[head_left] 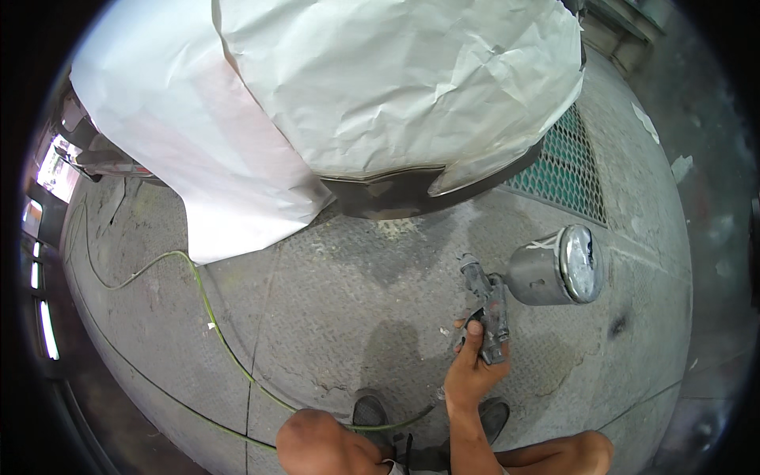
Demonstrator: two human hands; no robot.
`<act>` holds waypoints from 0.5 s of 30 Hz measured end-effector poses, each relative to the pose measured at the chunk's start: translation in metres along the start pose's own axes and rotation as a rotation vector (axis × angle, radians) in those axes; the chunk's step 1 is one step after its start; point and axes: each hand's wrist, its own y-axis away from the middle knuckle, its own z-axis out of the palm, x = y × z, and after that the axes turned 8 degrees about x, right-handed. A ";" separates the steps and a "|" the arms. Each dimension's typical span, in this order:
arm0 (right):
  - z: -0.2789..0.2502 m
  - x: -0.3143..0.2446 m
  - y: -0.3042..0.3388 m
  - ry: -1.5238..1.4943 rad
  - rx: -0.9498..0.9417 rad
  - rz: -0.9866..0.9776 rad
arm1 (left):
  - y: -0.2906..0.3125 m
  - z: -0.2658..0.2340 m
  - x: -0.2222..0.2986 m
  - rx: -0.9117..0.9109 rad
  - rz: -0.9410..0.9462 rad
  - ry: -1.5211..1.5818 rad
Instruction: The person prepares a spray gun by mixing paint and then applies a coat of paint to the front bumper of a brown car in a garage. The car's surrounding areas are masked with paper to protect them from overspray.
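My right hand (pixel 473 378) is closed around the grip of a grey spray gun (pixel 488 305), with the thumb lying against its side. A dull silver paint cup (pixel 538 273) with a shiny, paint-smeared lid sticks out to the gun's right. The gun's front end points away from me, apart from a dark curved bumper-like panel (pixel 388 196). Large sheets of white masking paper (pixel 380 87) cover everything above that panel. My left hand is not in view.
A green hose (pixel 207 305) winds across the grey textured floor (pixel 317 332) to near my shoes (pixel 370 412). Beyond the panel's right end lies a metal floor grate (pixel 564 170). My bent knees (pixel 313 445) show at the lower edge.
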 end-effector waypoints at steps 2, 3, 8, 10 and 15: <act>0.002 -0.005 0.001 0.037 -0.042 0.007 | 0.000 0.000 0.000 -0.006 -0.006 -0.008; 0.005 -0.011 0.002 0.041 -0.076 0.008 | 0.000 0.002 0.000 -0.009 -0.010 -0.011; 0.003 -0.014 0.005 -0.067 -0.294 -0.049 | 0.004 0.003 0.000 -0.014 -0.026 -0.017; 0.004 -0.015 0.007 -0.135 -0.256 -0.058 | 0.004 0.001 0.001 -0.004 -0.034 -0.020; 0.003 -0.011 -0.001 -0.090 -0.108 -0.068 | 0.050 -0.025 0.008 0.040 -0.099 0.027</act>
